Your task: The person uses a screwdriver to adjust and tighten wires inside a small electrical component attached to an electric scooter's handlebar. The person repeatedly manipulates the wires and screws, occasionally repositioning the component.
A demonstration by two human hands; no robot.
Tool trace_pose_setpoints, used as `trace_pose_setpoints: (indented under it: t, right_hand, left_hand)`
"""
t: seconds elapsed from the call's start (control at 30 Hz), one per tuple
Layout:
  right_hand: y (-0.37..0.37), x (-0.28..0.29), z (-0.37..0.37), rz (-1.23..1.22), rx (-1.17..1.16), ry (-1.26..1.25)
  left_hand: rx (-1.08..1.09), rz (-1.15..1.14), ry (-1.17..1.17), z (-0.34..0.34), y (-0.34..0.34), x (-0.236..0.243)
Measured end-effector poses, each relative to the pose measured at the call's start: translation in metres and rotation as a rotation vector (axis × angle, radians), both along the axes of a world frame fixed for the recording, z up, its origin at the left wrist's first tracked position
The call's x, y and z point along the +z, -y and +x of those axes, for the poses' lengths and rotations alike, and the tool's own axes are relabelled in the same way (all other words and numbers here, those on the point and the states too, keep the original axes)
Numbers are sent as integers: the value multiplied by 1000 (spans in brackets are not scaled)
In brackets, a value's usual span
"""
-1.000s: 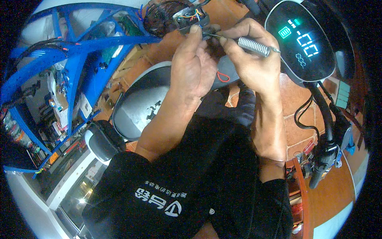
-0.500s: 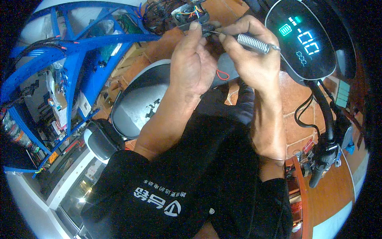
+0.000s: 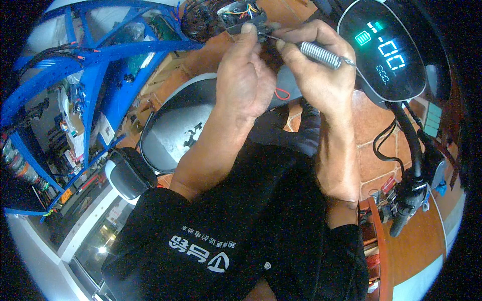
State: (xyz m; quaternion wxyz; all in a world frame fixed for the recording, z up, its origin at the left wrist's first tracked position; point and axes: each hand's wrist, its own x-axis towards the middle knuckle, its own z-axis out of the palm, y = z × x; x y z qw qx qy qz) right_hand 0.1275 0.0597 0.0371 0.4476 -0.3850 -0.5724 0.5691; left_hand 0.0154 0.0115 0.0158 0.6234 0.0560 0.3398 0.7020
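My left hand (image 3: 246, 85) is closed at the far middle, its thumb pressing on a small dark part (image 3: 263, 30) whose kind I cannot make out. Just beyond the thumb lies an open grey-black box (image 3: 243, 15) with thin coloured wires inside. My right hand (image 3: 324, 75) pinches a thin metal pick (image 3: 321, 55) with a coiled, spring-like handle that ends in a loop. Its shaft points left at the dark part, but fingers and blur hide the tip. Below the fingertips hangs a small red loop (image 3: 282, 94).
A lit dashboard display (image 3: 381, 50) stands at the right, with a handlebar grip (image 3: 400, 220) below it. At the left is a blue metal rack (image 3: 95, 100) with parts and packets. A black seat (image 3: 175, 125) lies beside my left forearm, over an orange tiled floor (image 3: 369, 130).
Both hands keep their grips and have barely moved. The wired box shows slightly lower beyond my left thumb.
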Motion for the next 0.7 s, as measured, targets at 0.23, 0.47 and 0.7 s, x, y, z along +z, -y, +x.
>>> trace_pose_setpoints:
  t: [0.23,0.47,0.7]
  right_hand:
    - [2,-3,0,69,-22,77]
    - [4,-9,2,50,-28,80]
    - [3,-11,1,52,-28,9]
  left_hand:
    - [-14,10,34,1,5,3]
    - [17,5,23,5,4,7]
    - [-18,24,75,-1,7,-2]
